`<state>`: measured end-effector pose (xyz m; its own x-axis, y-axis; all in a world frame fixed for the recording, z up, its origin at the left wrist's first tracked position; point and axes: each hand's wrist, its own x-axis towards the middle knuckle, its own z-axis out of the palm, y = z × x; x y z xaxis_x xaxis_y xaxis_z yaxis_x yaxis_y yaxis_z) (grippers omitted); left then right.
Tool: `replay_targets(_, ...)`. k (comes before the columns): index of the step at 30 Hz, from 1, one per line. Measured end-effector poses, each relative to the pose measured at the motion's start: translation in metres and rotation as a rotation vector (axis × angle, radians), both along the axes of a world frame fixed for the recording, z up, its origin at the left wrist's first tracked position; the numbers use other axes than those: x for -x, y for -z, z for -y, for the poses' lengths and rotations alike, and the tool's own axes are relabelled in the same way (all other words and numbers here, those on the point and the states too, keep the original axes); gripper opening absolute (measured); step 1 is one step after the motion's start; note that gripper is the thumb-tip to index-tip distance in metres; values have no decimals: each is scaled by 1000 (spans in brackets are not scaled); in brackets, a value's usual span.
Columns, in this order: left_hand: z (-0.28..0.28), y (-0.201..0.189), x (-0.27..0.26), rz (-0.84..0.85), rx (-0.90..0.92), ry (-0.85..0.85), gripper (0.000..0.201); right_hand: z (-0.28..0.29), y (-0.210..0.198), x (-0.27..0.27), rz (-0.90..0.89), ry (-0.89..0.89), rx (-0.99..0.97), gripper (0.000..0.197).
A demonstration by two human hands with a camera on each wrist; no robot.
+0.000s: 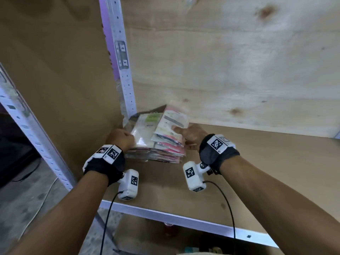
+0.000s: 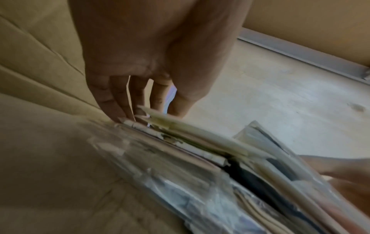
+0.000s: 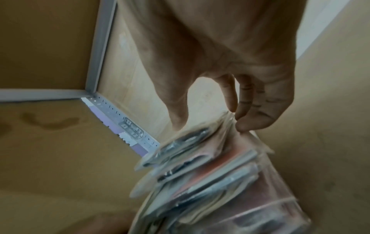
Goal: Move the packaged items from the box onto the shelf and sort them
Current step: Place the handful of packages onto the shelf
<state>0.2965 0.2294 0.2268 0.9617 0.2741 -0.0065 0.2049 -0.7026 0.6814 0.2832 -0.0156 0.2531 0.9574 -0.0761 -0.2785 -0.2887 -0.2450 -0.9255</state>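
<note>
At far left, a perforated metal upright [image 1: 127,85] carries a blurred, unreadable label. Beside it our left hand [image 1: 121,139] presses curled fingers against the left edge of a stack of packaged items [image 1: 158,137] in the shelf [image 1: 257,162] corner. Our right hand [image 1: 191,136] pinches the top packets between thumb and fingers. We judge stacking well under way and sorting unfinished; the box is unseen. Packet print is illegible.

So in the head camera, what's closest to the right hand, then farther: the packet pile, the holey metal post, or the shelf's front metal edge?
1. Stack of plastic-wrapped packets: held by right hand.
2. Perforated grey metal post: behind, left.
3. Grey metal front edge: below, nearest the camera.
</note>
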Motion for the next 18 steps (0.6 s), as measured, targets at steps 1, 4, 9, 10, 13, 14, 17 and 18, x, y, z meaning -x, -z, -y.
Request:
replay_targets(1,2,0,0,-9,-20,11,16,-2,1,-1,12,-4,5,32)
replay_targets(4,5,0,0,-41,-59,50,23,-8,3,-5,18,-10,35,35)
replay_targets(9,4,-2,3,-78,-147,108,34,-10,5,-8,-9,-14,50,55)
replay_targets(10,4,-4,5,-81,-161,112,38,-10,4,-8,-7,-15,66,58)
replay_targets(13,4,-10,10,-108,-158,131,47,-7,-3,-4,0,-24,157,61)
replay_targets(14,4,-13,13,-114,-177,129,47,-4,-7,-2,-5,-20,184,58)
replay_targets(17,6,-25,24,-45,-272,96,42,8,-11,8,-38,-2,136,30)
replay_targets(18,7,-29,30,-9,-304,85,40,14,-10,14,-49,-7,91,22)
